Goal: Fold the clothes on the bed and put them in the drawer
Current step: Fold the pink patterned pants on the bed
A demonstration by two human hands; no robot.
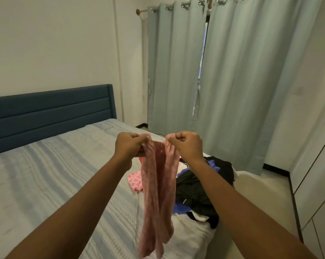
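A long pink garment (157,195) hangs in the air above the bed (45,176). My left hand (129,145) grips its top edge on the left, and my right hand (186,144) grips the top edge on the right, both with fingers curled around the cloth. The garment's two legs dangle down toward the bed's near edge. Behind it lies a heap of clothes (197,187) in black, blue and white, with a pink patterned piece (134,180) at its left side.
A blue headboard (49,111) stands at the left against the wall. Pale green curtains (223,81) cover the window behind the bed. White cabinet fronts (318,184) run along the right edge, with a strip of floor between them and the bed.
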